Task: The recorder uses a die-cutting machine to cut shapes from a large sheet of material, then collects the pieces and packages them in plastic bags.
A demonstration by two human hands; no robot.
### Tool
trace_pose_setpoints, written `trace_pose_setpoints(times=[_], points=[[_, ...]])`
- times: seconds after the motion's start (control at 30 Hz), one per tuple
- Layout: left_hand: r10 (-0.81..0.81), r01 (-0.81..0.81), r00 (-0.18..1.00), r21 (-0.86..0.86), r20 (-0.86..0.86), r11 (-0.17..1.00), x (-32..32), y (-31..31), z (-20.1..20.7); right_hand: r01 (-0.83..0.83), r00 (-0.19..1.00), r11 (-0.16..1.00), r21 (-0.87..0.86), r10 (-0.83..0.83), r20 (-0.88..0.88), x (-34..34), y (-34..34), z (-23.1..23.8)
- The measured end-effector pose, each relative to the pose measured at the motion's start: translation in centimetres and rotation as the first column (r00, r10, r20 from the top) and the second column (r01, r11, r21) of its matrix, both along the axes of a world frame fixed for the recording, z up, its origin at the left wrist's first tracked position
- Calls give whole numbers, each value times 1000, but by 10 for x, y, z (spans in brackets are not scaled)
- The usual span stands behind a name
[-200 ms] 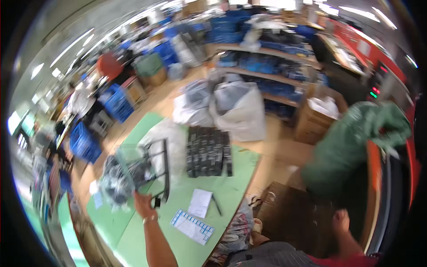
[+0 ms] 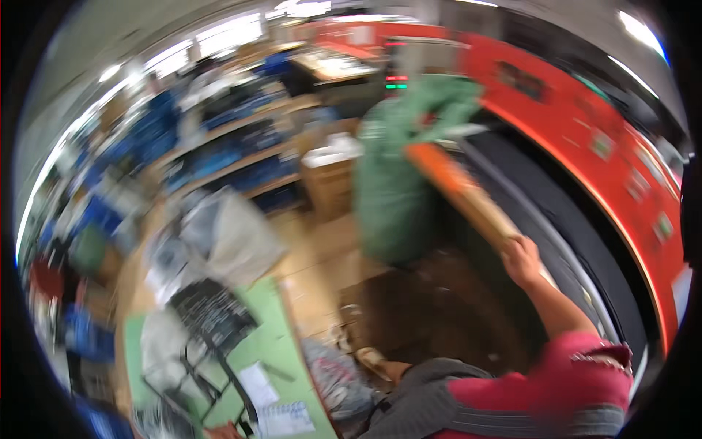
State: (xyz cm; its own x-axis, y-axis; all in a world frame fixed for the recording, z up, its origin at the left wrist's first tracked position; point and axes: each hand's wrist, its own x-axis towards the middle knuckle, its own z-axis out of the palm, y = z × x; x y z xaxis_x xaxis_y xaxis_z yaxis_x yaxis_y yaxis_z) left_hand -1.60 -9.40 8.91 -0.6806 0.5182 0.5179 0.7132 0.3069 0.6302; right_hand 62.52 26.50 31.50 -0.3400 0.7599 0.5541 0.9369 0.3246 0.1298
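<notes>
My right hand [image 2: 521, 260] lies over the long wooden rail [image 2: 486, 208] on the near side of the red machine, fingers curled round its edge. The rail is orange at its far end. My left hand [image 2: 223, 432] shows only in part at the lower edge, beside the foot of a black metal frame [image 2: 232, 380]; its fingers are blurred and cut off. That frame stands tilted on a green table [image 2: 263, 296]. Printed sheets [image 2: 285, 418] and a white paper [image 2: 257, 384] lie right of it. Behind it is a stack of black packs [image 2: 212, 314].
A dark belt [image 2: 545, 175] runs along the red machine [image 2: 585, 139]. A big green sack [image 2: 391, 190] stands by the rail's far end, next to a cardboard box [image 2: 327, 186]. White sacks [image 2: 238, 238] and shelves [image 2: 219, 168] of blue goods stand beyond the table. Brown cardboard [image 2: 431, 307] covers the floor.
The view has swung to the right, so the table now sits lower left. My right hand has moved from my side, where it was a loose fist, onto the wooden rail.
</notes>
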Motion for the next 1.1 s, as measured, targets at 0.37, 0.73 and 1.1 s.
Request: trace_pose_setpoints(times=[0.37,0.73,1.1], points=[[-576,693,460,132,676,709,203,196,146,673,603,645,-363,-762,-237,185,-189,-95],[-836,908,-418,-126,-356,-400,490,328,275,724,644,680,111,-611,-460,309,-198,-43],[-283,941,-325,280,902,-187,577,448,183,692,573,286,663,-776,-264,460,-160,228]])
